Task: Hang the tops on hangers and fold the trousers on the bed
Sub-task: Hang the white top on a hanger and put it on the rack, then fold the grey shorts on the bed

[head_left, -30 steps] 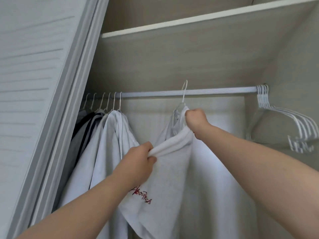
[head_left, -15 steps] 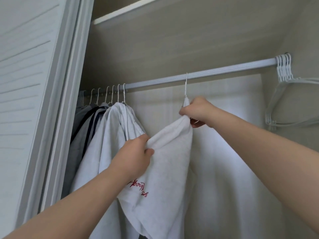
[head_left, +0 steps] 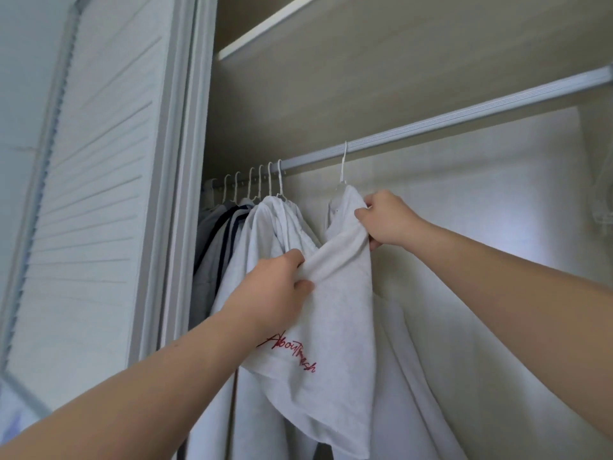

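A white top (head_left: 335,327) with red script lettering hangs from a white hanger (head_left: 342,167) hooked over the wardrobe rail (head_left: 464,119). My left hand (head_left: 272,290) grips a bunch of its fabric at the left shoulder. My right hand (head_left: 386,220) grips the fabric just under the hanger's neck, on the right side. Most of the hanger is hidden inside the top; only its hook shows.
Several other tops (head_left: 252,240), white, grey and dark-striped, hang bunched at the rail's left end. A louvred wardrobe door (head_left: 99,194) stands at the left. A shelf (head_left: 265,31) runs above the rail. Blurred empty hangers (head_left: 605,200) show at the right edge.
My view has swung left and come closer, so the empty hangers have slid almost out of sight. My right hand has shifted from the hanger's neck a little down the right shoulder. My left hand keeps its grip.
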Demonstrator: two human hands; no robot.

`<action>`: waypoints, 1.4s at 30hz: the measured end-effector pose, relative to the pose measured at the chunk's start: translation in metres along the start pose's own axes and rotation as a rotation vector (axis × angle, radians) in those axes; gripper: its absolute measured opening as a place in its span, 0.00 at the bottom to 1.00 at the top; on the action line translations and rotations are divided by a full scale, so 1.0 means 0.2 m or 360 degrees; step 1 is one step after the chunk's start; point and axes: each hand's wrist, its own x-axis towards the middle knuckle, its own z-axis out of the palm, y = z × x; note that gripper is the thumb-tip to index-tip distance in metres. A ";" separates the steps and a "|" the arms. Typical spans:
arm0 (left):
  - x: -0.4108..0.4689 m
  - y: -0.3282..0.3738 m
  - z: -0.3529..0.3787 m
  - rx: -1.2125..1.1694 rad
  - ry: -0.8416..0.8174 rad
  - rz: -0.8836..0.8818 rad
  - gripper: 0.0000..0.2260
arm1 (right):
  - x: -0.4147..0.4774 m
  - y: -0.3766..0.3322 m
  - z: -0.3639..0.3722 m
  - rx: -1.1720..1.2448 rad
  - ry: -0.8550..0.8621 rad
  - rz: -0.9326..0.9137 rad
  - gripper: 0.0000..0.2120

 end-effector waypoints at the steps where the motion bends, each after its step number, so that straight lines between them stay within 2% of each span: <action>1: 0.00 -0.01 -0.01 0.0029 -0.0016 -0.0010 0.08 | 0.02 0.01 0.04 0.0033 -0.0013 -0.0020 0.13; 5: 0.01 -0.04 -0.02 0.0145 -0.0087 -0.0084 0.04 | 0.13 0.03 0.19 0.0066 -0.0037 -0.0118 0.13; 9: 0.03 -0.08 -0.02 0.0275 -0.0126 -0.0178 0.05 | 0.23 0.00 0.34 0.0032 -0.0071 -0.0185 0.15; 15: 0.04 -0.18 -0.02 0.0394 -0.0186 -0.0372 0.05 | 0.32 -0.01 0.53 0.0213 -0.0114 -0.0248 0.16; 18: 0.02 -0.24 -0.03 0.0410 -0.0188 -0.0447 0.03 | 0.30 -0.01 0.58 0.0306 -0.0130 -0.0275 0.13; 23: -0.09 -0.24 -0.11 0.0402 -0.0163 -0.0425 0.04 | 0.15 -0.05 0.58 0.0428 -0.0042 -0.0271 0.23; 26: -0.20 -0.21 -0.23 0.0456 -0.0046 -0.0339 0.06 | -0.03 -0.13 0.54 0.0393 0.0087 -0.0389 0.24; 29: -0.39 -0.20 -0.40 0.0567 0.0006 -0.0331 0.13 | -0.28 -0.25 0.50 0.0266 0.0059 -0.0578 0.26; 34: -0.88 -0.19 -0.76 0.0926 -0.0003 -0.0424 0.25 | -0.81 -0.55 0.49 0.0196 -0.0115 -0.0859 0.36; 38: -1.43 -0.16 -1.08 0.1084 -0.0054 -0.0548 0.33 | -1.31 -0.85 0.54 0.0272 -0.0305 -0.0970 0.37; 42: -2.05 -0.08 -1.39 0.1120 -0.0083 -0.0779 0.34 | -1.86 -1.20 0.58 0.0432 -0.0548 -0.1071 0.36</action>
